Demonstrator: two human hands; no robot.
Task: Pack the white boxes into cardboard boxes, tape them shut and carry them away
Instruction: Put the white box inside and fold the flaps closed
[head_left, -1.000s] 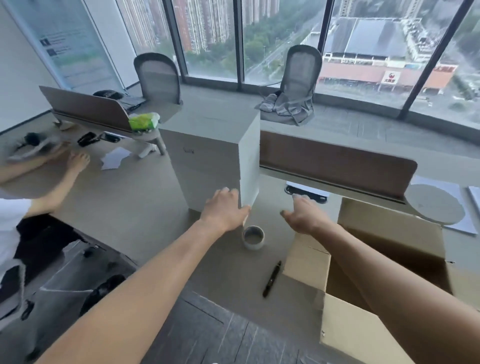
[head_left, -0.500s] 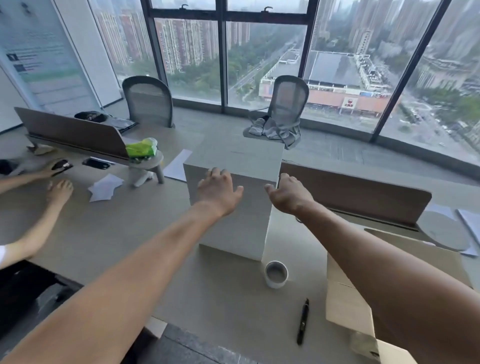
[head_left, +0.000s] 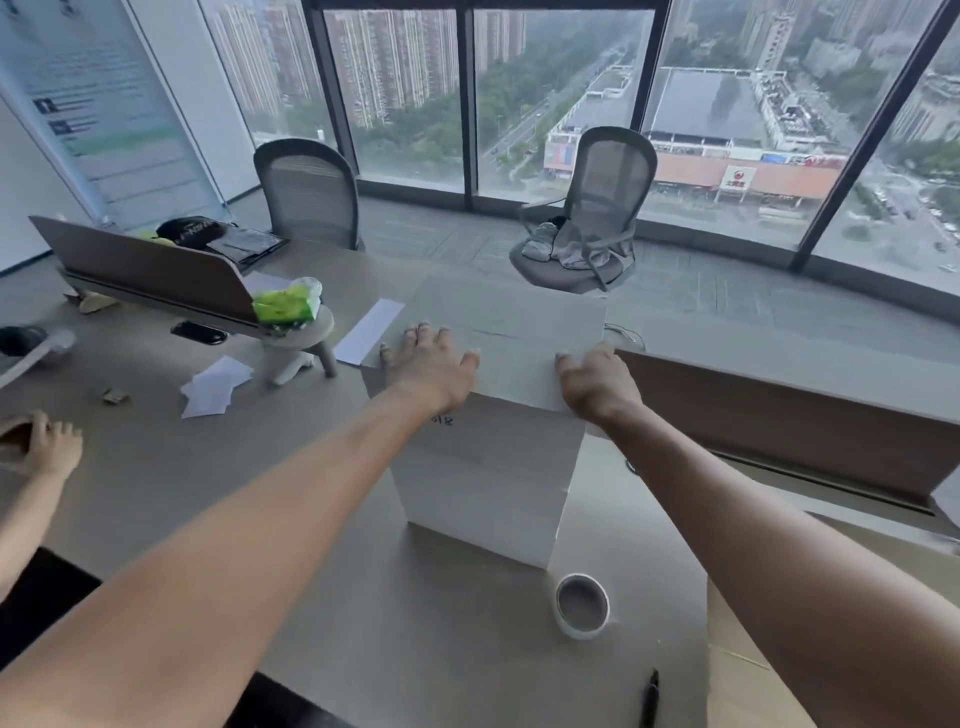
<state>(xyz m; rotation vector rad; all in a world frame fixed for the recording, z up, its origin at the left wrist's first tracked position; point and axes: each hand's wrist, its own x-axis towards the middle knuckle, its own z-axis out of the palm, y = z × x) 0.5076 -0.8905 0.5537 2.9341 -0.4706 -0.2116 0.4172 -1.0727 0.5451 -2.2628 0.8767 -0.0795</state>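
Observation:
A tall stack of white boxes (head_left: 488, 483) stands on the grey table (head_left: 218, 499) straight ahead, with small handwriting on its front. My left hand (head_left: 428, 366) lies flat on the stack's top near the left edge, fingers spread. My right hand (head_left: 597, 384) sits at the top right corner, thumb on top and fingers curled over the right side. Part of an open cardboard box (head_left: 748, 675) shows at the lower right, mostly hidden by my right arm. A roll of tape (head_left: 582, 605) lies in front of the stack.
A black marker (head_left: 649, 699) lies near the table's front edge. A brown divider panel (head_left: 779, 415) runs behind the stack on the right. Another person's hand (head_left: 41, 447) rests at the left. Loose papers (head_left: 215, 387), a green tissue pack (head_left: 283, 306) and two chairs lie beyond.
Both my hands rose from the stack's lower front to its top. The view tilted up, so the cardboard box slid mostly out of frame.

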